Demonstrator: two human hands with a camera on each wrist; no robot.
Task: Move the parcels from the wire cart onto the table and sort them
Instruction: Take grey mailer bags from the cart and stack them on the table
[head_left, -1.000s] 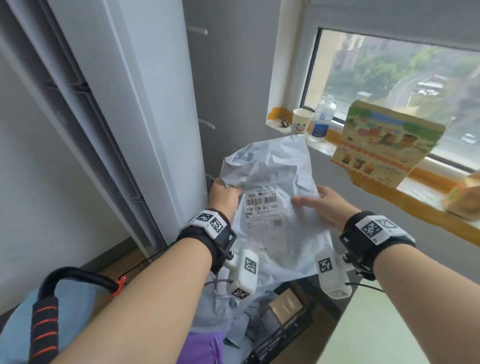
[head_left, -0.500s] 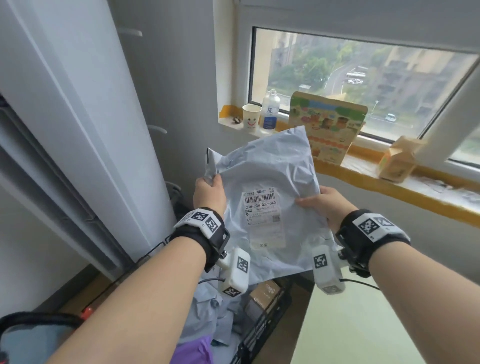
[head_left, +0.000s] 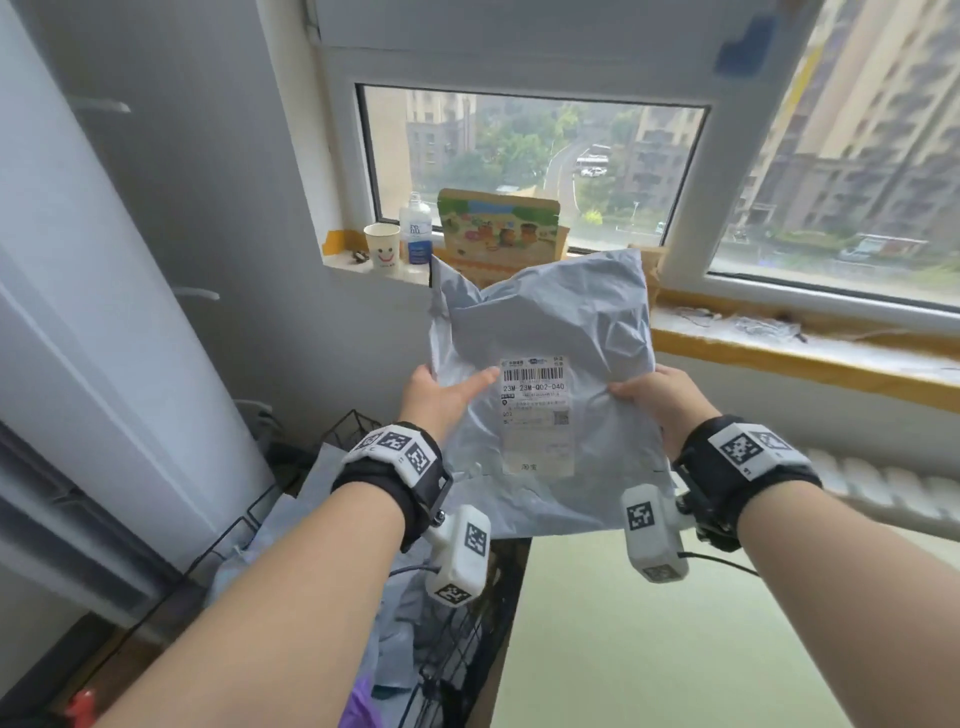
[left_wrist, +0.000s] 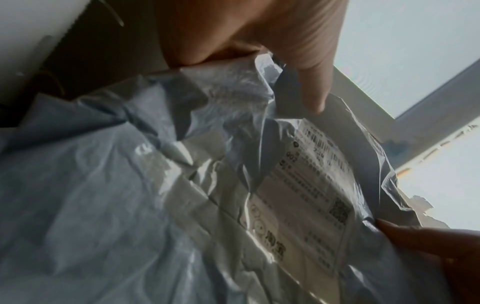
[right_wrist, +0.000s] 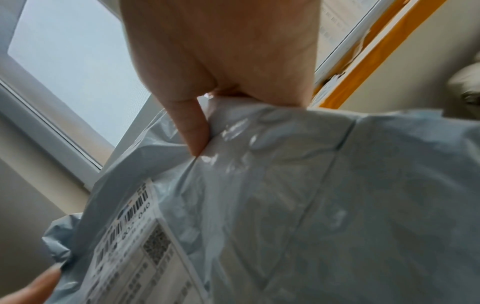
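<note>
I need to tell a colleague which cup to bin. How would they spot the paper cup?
Find the windowsill below the window. At its left end stands the paper cup, just left of a clear bottle. It alone has a red smiley face.

Both forearms raised; left hand (head_left: 441, 397) and right hand (head_left: 657, 397) pinching, thumbs front.

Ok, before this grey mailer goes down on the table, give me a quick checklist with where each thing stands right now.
1. Left hand grips the grey mailer at its left edge: ok.
2. Right hand pinches its right edge: ok.
3. Shipping label faces the person, barcode readable for sorting: ok.
4. Mailer lifted clear of the wire cart: ok.
5. Table bare where it shows, at lower right: ok.
6. Other parcels left in the cart: ok, some are visible; how many, cannot tell.
</note>
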